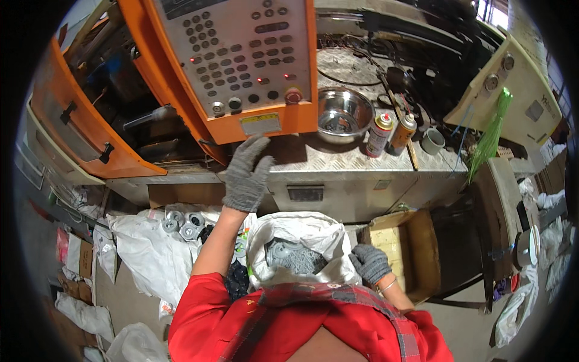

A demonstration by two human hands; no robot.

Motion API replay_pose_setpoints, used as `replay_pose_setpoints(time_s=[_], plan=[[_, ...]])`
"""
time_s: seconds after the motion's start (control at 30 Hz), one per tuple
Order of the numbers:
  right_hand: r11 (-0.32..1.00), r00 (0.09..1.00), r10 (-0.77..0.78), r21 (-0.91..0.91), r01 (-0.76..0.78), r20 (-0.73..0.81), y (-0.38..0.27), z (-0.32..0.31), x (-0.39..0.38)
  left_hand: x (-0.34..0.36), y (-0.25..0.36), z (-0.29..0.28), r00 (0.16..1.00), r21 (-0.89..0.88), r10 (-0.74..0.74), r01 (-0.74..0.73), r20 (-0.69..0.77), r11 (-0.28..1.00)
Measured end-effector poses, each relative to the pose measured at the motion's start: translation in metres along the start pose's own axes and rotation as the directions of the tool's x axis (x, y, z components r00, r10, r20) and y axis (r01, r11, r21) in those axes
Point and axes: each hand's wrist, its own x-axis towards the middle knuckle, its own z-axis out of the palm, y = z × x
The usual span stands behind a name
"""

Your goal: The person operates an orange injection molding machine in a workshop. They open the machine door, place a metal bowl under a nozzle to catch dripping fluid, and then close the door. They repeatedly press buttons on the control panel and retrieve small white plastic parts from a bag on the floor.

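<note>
My left hand (247,175), in a grey knit glove, is raised just below the label at the foot of the orange-framed control panel (238,54), its fingers apart and empty. My gloved right hand (369,262) is low beside the rim of a white woven sack (265,226), fingers curled; what they hold, if anything, is hidden. Inside the open sack lie many small grey plastic pieces (295,259).
A steel bowl (344,114), two spray cans (380,134) and a grey cup (433,140) stand on the machine ledge (332,157). Green strands (488,145) hang at right. Below are a cardboard box (422,253), white bags (145,247) and an orange machine door (72,114) at left.
</note>
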Motion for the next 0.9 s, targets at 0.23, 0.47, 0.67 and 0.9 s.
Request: replay_pose_setpoints(time_s=[0.23,0.47,0.67,0.9], plan=[[0.999,0.995,-0.026,0.027,0.024,0.094,0.008,0.014,0.027,0.048,0.031,0.008,0.965,0.13,0.121,-0.154,0.234,0.979],[0.983,0.978,-0.147,0.134,0.127,0.151,0.053,0.008,0.072,0.101,0.041,0.06,0.962,0.368,0.101,-0.192,0.253,0.91],[0.99,0.93,-0.131,0.091,0.106,0.345,0.122,-0.016,0.098,0.121,0.04,0.089,0.986,0.399,-0.073,0.006,0.153,0.917],[0.986,0.927,-0.158,0.103,0.13,0.34,0.188,-0.025,0.121,0.128,0.034,0.101,0.993,0.449,0.093,-0.114,0.069,0.886]])
